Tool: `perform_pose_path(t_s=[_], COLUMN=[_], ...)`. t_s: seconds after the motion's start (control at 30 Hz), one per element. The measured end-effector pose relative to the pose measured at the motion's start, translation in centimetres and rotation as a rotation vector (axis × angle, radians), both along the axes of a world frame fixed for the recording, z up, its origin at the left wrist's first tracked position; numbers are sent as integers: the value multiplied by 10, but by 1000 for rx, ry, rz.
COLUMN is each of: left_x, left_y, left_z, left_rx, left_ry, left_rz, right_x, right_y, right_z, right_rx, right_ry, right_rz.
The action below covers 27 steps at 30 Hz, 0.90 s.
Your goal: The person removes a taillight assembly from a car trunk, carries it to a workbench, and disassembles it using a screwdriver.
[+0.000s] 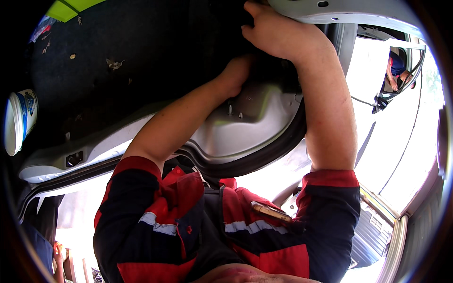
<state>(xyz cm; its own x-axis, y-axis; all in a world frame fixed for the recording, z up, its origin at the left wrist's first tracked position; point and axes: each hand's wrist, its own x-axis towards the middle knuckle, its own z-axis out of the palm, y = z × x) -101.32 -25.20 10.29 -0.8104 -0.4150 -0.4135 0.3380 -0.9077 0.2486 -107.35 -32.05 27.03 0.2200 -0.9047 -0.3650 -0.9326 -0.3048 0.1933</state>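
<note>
Both my arms reach up into the dark hollow of a car body. My left hand (pixel 238 73) goes into deep shadow beside a bare silver metal panel (pixel 226 137), its fingers hidden. Higher up and further right, my right hand (pixel 271 28) is bent at the wrist under a pale metal edge (pixel 358 14). Its fingers show only in part, curled away into the dark, and what they hold cannot be made out. Below my left wrist, a small metal stud (pixel 230 108) sticks out of the panel. A black rubber seal (pixel 250 170) follows the panel's curved rim.
A white bucket (pixel 15 123) with a blue label stands at the far left. Dark carpet lining (pixel 108 42) carries scraps of debris, with a bright green piece (pixel 71 7) beyond. One person (pixel 396 68) is at the right; another person's arm (pixel 59 262) shows lower left.
</note>
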Motion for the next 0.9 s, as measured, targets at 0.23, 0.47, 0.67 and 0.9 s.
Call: perform_pose_path(t_s=[0.23,0.47,0.67,0.9], left_x=[-2,2,2,20], left_y=[-1,-3,-3,-10], left_z=[-9,-4,0,-67], left_rx=[-92,-169,-324,-475], left_ry=[-6,10,-55,-331], left_rz=[-49,-89,-100,-19], right_x=[3,4,4,24], right_y=[-1,-2,-1,-4], right_z=[1,4,4,26], right_rx=[49,22,-1,198], right_ry=[68,24,6,104], right_rz=[-14,-39,-46,-119])
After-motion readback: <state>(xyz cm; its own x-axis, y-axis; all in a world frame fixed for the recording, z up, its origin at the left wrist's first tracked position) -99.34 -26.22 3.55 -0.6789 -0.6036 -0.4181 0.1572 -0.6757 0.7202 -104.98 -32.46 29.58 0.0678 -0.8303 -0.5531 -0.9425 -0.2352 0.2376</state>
